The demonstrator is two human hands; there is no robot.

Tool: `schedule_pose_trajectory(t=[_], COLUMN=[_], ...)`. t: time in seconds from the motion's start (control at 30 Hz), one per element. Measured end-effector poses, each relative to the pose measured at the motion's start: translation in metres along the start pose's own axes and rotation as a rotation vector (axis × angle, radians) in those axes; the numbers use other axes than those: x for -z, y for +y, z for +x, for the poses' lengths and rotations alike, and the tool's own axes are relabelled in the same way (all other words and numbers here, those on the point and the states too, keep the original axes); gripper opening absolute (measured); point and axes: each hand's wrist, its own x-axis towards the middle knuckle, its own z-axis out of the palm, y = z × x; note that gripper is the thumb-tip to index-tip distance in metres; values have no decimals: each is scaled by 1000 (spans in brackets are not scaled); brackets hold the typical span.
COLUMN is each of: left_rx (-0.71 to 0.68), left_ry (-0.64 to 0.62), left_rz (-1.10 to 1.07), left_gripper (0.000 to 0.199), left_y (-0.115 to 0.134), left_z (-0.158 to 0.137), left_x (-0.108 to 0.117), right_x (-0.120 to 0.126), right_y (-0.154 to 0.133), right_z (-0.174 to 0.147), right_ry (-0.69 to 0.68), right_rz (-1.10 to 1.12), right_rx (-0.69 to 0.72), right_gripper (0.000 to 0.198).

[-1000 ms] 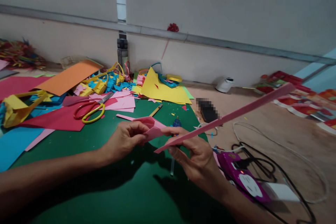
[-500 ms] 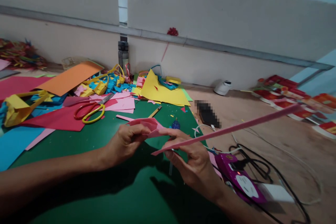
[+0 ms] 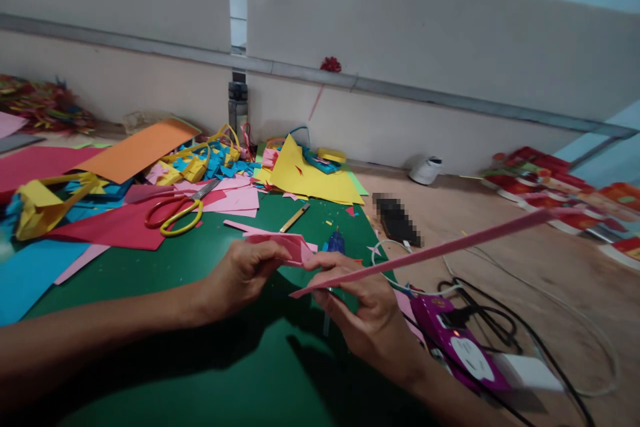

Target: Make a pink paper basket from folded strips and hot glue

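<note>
A left hand (image 3: 235, 281) pinches a folded piece of pink paper (image 3: 296, 247) between thumb and fingers at frame center, the piece jutting rightward from the grip. The right hand (image 3: 371, 312) grasps a long pink paper strip (image 3: 440, 251) among its fingers near one end, the rest slanting toward the right edge; its index fingertip meets the folded piece's right end. Red-and-yellow-handled scissors (image 3: 194, 203) lie at left center, beyond the left hand.
</note>
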Motion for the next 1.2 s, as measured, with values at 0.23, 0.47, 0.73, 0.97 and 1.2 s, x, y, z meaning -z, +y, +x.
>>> schedule_pose_trajectory(t=[0.23, 0.47, 0.73, 0.97, 1.2], left_rx=[47, 20, -193, -103, -79], left_ry=[5, 16, -27, -54, -85], left_rz=[-50, -31, -86, -118, -142], left_gripper=[18, 21, 25, 24, 26], left_y=[1, -4, -5, -4, 1], left_z=[3, 2, 5, 3, 3], left_x=[1, -1, 0, -2, -4], right_x=[-3, -4, -4, -3, -5], right_y=[3, 2, 0, 2, 2], right_z=[1, 2, 4, 2, 1], right_ry=[-19, -82, -148, -154, -139], right_rz=[-73, -54, -46, -120, -164], right_rx=[27, 6, 136, 163, 101], right_gripper=[15, 15, 15, 15, 13])
